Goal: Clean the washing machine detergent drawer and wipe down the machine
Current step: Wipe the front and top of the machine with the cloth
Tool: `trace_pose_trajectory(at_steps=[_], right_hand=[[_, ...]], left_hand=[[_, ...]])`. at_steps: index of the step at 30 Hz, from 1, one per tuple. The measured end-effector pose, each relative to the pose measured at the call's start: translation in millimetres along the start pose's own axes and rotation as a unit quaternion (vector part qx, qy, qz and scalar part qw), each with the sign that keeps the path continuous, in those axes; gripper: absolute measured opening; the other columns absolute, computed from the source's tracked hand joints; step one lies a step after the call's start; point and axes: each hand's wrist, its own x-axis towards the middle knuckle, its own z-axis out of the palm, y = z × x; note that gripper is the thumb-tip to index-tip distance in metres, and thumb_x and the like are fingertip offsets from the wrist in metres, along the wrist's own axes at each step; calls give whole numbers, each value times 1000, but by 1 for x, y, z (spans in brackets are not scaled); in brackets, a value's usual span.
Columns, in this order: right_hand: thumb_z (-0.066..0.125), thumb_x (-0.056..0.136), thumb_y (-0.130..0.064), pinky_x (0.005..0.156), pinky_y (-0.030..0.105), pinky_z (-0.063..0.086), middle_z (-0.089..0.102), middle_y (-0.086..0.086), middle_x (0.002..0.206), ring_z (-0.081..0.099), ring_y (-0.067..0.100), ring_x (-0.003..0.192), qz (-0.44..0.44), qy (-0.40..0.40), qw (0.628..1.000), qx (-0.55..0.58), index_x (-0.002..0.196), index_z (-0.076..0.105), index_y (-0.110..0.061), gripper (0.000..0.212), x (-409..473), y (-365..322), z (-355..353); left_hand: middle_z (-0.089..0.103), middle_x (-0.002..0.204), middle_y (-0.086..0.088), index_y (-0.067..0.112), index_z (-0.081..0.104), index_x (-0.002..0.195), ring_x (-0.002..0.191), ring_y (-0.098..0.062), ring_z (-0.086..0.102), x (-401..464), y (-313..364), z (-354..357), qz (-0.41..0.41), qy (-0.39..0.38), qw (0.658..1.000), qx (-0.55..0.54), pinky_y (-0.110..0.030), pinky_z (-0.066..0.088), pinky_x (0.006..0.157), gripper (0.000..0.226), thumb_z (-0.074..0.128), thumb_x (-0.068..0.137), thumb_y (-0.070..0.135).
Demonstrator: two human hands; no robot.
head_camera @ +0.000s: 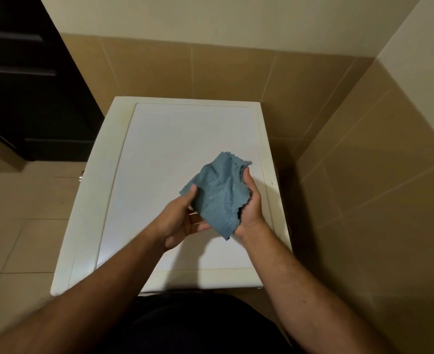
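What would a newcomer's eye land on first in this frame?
The crumpled blue microfibre cloth, held up at the centre of the view between the left hand and the right hand, stands out first. Beneath it spreads the flat white top of the washing machine, set into a corner of tan tiled wall.

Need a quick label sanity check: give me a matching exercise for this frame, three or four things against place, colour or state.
Things:
1. cloth
2. washing machine top
3. left hand
4. wall tiles

Descriptions:
A. tan, behind the machine
B. blue, held in both hands
C. white, flat, below the hands
D. pinches the cloth's left edge

Pairs: 1-B, 2-C, 3-D, 4-A
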Motion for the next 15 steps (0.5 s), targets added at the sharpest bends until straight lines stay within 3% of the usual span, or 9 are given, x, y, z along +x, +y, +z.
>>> trace_pose_trajectory(at_steps=[2, 5, 7, 11, 13, 15], right_hand=[[69, 74, -62, 98, 50, 51, 65, 21, 121, 64, 34, 109, 2, -38, 997, -68, 123, 66, -6, 74, 0, -1, 1], [76, 72, -60, 98, 45, 51, 57, 24, 132, 58, 35, 119, -46, -41, 984, -169, 141, 45, -1, 95, 5, -6, -1], [66, 81, -63, 105, 42, 46, 57, 15, 135, 55, 28, 125, -71, -63, 958, -270, 144, 43, -6, 88, 7, -6, -1], [35, 94, -66, 122, 41, 22, 37, -6, 156, 31, 10, 145, -17, -94, 872, -480, 148, 41, -29, 65, 11, 2, -9], [36, 103, -48, 119, 38, 29, 41, -6, 152, 39, 8, 139, 1, -85, 873, -480, 148, 40, -28, 49, 11, 7, -14], [49, 102, -32, 112, 40, 40, 45, -3, 148, 47, 10, 132, -24, -35, 870, -491, 149, 39, -25, 48, 11, 12, -20]], left_hand=[[66, 99, -6, 15, 63, 113, 77, -18, 70, 3, 0, -2, 20, 42, 999, 23, -33, 61, 68, 24, 54, 98, 31], [71, 91, -5, 14, 63, 114, 74, -17, 70, 9, -1, -5, 36, 85, 995, 33, -30, 60, 62, 22, 52, 100, 26], [73, 88, -3, 14, 64, 112, 74, -16, 71, 8, 1, -1, 39, 87, 995, 33, -29, 58, 61, 29, 45, 103, 34], [74, 105, -11, 13, 67, 113, 92, -22, 73, 5, 3, 0, 23, 35, 999, -26, -34, 57, 71, 73, 20, 96, 67], [72, 111, -15, 10, 66, 115, 102, -28, 70, 4, 1, -1, 21, 24, 999, -31, -40, 55, 81, 72, 26, 95, 67], [69, 116, -17, 6, 61, 125, 104, -30, 69, 7, -2, -3, 29, 45, 998, -42, -42, 57, 81, 52, 49, 97, 49]])
